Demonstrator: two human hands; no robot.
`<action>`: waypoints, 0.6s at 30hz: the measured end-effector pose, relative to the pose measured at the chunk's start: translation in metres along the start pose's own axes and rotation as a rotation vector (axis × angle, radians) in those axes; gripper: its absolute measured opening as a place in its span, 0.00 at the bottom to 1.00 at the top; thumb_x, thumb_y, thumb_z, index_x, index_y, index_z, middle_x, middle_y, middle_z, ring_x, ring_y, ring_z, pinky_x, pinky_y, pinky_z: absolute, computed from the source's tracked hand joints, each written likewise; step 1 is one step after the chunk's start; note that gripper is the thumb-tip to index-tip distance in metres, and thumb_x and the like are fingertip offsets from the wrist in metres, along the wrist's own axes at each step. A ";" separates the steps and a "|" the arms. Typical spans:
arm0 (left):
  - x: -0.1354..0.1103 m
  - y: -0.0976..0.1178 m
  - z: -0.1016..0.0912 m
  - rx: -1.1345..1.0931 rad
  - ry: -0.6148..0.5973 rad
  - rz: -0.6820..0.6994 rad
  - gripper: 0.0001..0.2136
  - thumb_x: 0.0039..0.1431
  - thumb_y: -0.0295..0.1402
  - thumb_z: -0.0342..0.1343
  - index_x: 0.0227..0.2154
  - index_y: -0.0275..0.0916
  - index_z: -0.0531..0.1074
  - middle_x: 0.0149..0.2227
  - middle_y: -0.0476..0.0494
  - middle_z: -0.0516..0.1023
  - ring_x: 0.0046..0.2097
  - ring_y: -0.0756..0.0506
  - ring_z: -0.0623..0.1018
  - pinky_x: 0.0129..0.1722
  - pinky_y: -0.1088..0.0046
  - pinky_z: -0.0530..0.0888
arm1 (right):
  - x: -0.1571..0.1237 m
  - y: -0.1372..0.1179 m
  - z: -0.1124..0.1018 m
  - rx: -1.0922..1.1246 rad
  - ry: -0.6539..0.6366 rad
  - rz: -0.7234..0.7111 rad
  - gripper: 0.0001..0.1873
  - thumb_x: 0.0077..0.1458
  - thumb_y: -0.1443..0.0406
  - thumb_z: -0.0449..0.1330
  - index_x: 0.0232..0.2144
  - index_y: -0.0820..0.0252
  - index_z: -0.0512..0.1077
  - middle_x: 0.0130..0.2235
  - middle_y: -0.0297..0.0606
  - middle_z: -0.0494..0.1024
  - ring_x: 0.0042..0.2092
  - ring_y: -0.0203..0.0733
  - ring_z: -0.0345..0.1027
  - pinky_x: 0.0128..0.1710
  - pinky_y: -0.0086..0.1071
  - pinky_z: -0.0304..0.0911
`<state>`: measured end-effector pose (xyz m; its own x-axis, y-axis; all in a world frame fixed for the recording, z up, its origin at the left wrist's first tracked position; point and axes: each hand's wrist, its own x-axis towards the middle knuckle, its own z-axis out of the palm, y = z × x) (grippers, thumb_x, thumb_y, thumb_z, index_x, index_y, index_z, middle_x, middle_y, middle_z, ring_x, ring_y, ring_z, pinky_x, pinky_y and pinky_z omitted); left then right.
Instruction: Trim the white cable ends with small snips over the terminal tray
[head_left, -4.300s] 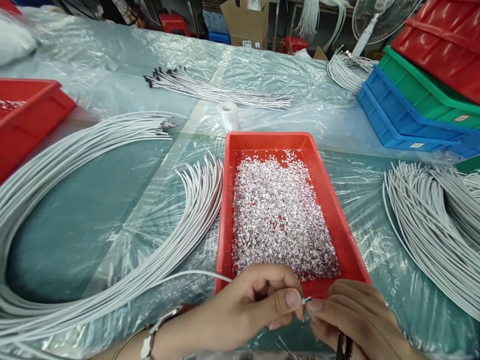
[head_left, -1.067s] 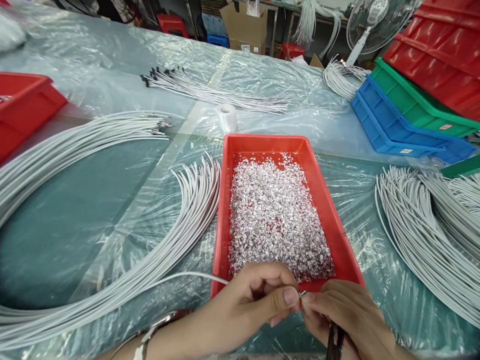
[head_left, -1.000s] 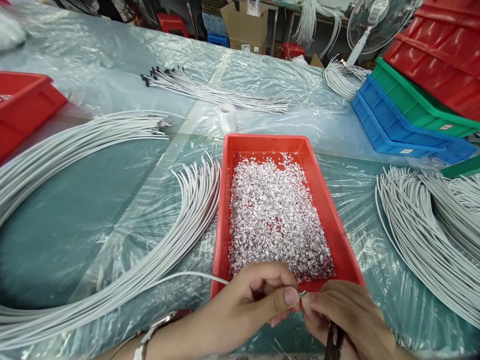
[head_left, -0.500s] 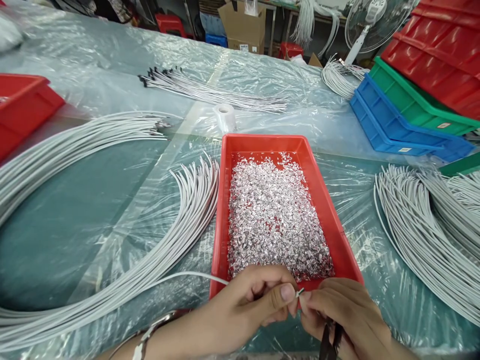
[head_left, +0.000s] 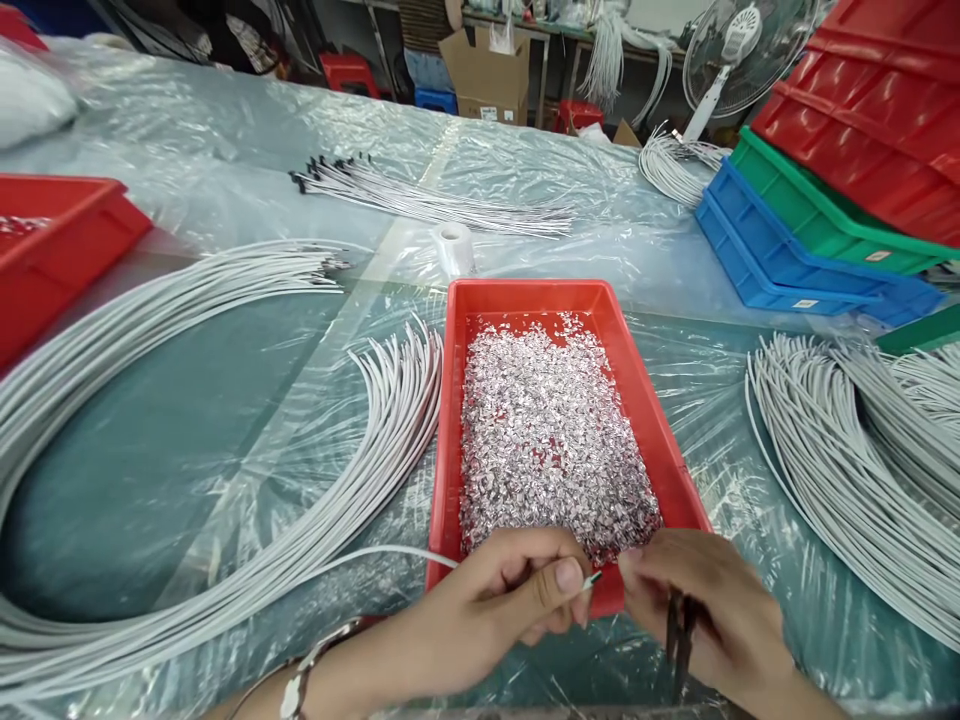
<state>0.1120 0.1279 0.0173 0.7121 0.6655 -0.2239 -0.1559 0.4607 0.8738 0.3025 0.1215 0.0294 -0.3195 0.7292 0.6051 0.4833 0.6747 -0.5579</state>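
Plastic-sheeted bench (head_left: 150, 450) holds white wire bundles (head_left: 847, 470) | red tray (head_left: 454, 420) of silver bits (head_left: 551, 430) lies just beyond both hands | left hand (head_left: 517, 600) pinches single wire (head_left: 360, 553), metal tip (head_left: 593, 579) poking out | right hand (head_left: 705, 610) closed round dark tool (head_left: 679, 640), fingertips just beside tip, apart | advice: pinch close to tip, keep it steady

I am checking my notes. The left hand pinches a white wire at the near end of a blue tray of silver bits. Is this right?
No. The head view shows the tray of silver bits is red, not blue. The left hand does pinch a white wire at its near end.
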 end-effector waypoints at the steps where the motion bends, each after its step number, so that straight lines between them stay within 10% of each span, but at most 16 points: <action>1: 0.000 -0.001 0.000 -0.001 0.003 0.011 0.15 0.63 0.42 0.47 0.27 0.35 0.67 0.21 0.54 0.60 0.23 0.54 0.59 0.21 0.79 0.57 | -0.001 0.004 0.000 0.041 0.055 0.072 0.09 0.50 0.75 0.59 0.34 0.58 0.71 0.23 0.29 0.75 0.20 0.33 0.66 0.20 0.26 0.62; 8: 0.000 -0.003 0.002 0.136 0.030 0.056 0.12 0.61 0.39 0.52 0.30 0.34 0.71 0.23 0.51 0.66 0.25 0.53 0.64 0.25 0.77 0.61 | 0.002 0.023 0.003 0.171 0.072 0.432 0.17 0.60 0.67 0.53 0.19 0.59 0.62 0.16 0.26 0.60 0.17 0.29 0.54 0.15 0.22 0.52; 14: -0.011 0.004 0.024 0.763 0.034 0.237 0.11 0.64 0.35 0.47 0.36 0.36 0.74 0.32 0.40 0.77 0.33 0.47 0.73 0.33 0.71 0.67 | 0.003 0.028 0.005 0.260 0.045 0.525 0.06 0.55 0.64 0.59 0.28 0.61 0.68 0.18 0.24 0.56 0.17 0.28 0.51 0.14 0.21 0.51; 18: -0.037 -0.047 0.049 0.879 -0.149 0.198 0.17 0.66 0.37 0.40 0.44 0.37 0.73 0.37 0.36 0.77 0.36 0.44 0.76 0.35 0.69 0.69 | 0.001 0.032 0.002 0.348 0.102 0.491 0.05 0.49 0.67 0.63 0.26 0.59 0.68 0.18 0.26 0.63 0.17 0.28 0.56 0.14 0.21 0.53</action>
<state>0.1265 0.0527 0.0060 0.8184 0.5738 -0.0303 0.2500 -0.3080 0.9180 0.3161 0.1442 0.0105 -0.0386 0.9616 0.2719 0.2544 0.2726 -0.9279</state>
